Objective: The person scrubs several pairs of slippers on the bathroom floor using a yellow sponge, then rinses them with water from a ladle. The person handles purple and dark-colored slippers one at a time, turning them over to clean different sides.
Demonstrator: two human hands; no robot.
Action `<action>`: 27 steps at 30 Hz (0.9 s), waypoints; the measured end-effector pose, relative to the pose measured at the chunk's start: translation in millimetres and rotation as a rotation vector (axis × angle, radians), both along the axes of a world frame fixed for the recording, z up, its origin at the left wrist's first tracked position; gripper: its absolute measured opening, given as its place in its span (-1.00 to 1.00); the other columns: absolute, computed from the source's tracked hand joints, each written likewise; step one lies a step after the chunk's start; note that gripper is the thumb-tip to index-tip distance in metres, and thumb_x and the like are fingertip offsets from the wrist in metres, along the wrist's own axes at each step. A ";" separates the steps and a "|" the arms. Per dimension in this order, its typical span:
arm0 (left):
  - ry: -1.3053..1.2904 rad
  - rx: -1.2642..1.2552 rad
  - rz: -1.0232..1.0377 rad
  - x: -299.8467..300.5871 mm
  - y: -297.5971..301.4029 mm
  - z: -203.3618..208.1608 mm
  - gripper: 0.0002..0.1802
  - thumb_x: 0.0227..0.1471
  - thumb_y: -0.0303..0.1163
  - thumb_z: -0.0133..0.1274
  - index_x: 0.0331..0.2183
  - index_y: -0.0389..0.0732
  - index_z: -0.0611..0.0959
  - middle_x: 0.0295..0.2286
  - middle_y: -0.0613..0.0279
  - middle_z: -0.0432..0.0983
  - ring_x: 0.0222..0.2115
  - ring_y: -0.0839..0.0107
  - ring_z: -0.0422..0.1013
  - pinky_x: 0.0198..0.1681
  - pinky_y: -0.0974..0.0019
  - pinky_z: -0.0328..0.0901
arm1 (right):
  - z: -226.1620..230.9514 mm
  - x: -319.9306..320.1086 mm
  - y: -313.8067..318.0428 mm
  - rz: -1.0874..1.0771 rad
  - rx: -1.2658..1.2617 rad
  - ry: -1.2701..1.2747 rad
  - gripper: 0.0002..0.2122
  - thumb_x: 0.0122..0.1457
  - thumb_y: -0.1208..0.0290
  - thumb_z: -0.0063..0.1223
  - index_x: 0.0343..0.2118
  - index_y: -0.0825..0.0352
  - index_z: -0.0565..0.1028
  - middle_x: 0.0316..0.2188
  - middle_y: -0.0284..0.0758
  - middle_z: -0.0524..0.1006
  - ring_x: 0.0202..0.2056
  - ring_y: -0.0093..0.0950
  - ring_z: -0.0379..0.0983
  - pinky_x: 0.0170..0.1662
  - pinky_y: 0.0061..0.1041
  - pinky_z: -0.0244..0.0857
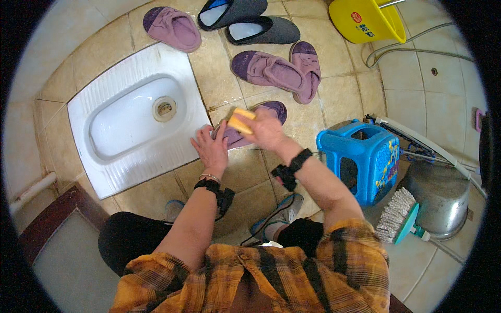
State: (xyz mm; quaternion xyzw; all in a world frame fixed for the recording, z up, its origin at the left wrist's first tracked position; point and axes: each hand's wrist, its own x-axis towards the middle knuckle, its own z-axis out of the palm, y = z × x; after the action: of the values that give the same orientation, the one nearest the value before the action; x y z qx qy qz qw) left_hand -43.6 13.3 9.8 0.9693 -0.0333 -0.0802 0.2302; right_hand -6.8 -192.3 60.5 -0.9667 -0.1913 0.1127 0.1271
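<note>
near the frame's centre, the right hand [267, 130] grips a yellow block [240, 122], blurred, over a purple slipper [237, 140]; the left hand [212, 151], fingers spread, touches the slipper's left end. a white squat toilet [125, 125] lies upper left, a blue stool [383, 161] right of centre.

Right hand [265, 129] and its yellow block [241, 121] are kinda blurry mid-frame, hiding part of the purple slipper [274, 109]; yellow bucket [360, 23] gets cut off upper right.
</note>
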 end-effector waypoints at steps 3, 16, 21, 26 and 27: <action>-0.024 0.039 -0.025 0.3 2.4 -0.4 -0.32 -0.04 -0.25 0.20 0.13 0.41 0.39 -0.04 0.24 0.20 0.09 0.12 0.08 0.19 -0.36 -0.14 | -10.4 0.1 -34.4 -0.227 -0.177 0.054 -0.45 0.02 0.07 0.15 0.14 -0.12 0.37 -0.28 -0.13 0.47 -0.21 -0.16 0.44 -0.19 -0.22 0.40; 0.006 0.027 -0.044 1.2 -0.8 2.1 -0.31 -0.04 -0.25 0.20 0.13 0.40 0.38 -0.03 0.20 0.21 0.08 0.08 0.08 0.20 -0.37 -0.15 | -12.8 -3.6 -13.9 -0.355 -0.183 0.127 -0.40 0.00 0.08 0.17 0.18 -0.14 0.33 -0.25 -0.12 0.42 -0.18 -0.15 0.42 -0.16 -0.23 0.38; 0.025 -0.011 -0.070 6.3 -5.5 10.7 -0.37 -0.03 -0.25 0.19 0.10 0.36 0.43 -0.02 0.19 0.21 0.09 0.08 0.08 0.20 -0.38 -0.17 | 16.1 -2.2 -86.5 -0.406 -0.346 0.005 -0.40 0.02 0.09 0.15 0.19 -0.21 0.29 -0.26 -0.13 0.44 -0.23 -0.19 0.42 -0.22 -0.25 0.39; 0.020 -0.026 -0.043 3.5 -8.0 9.0 -0.39 -0.03 -0.25 0.19 0.08 0.36 0.45 -0.03 0.20 0.21 0.10 0.08 0.07 0.22 -0.38 -0.20 | -8.0 -10.8 -16.1 -0.122 -0.011 -0.133 -0.46 0.00 0.09 0.18 0.12 -0.07 0.41 -0.31 -0.12 0.45 -0.27 -0.13 0.45 -0.23 -0.20 0.38; 0.023 -0.017 -0.048 4.7 -6.3 8.0 -0.39 -0.03 -0.25 0.20 0.09 0.37 0.45 -0.03 0.20 0.21 0.10 0.08 0.07 0.22 -0.37 -0.21 | -13.3 -10.2 -15.2 -0.232 -0.069 -0.054 -0.45 0.00 0.09 0.18 0.13 -0.08 0.39 -0.31 -0.12 0.45 -0.27 -0.13 0.45 -0.22 -0.21 0.38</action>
State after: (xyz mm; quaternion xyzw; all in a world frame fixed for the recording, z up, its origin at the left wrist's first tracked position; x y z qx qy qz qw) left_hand -39.0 7.0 17.8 0.9652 -0.0547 -0.0963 0.2370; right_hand -17.0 -207.5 47.2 -0.9888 -0.0776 0.0778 0.1009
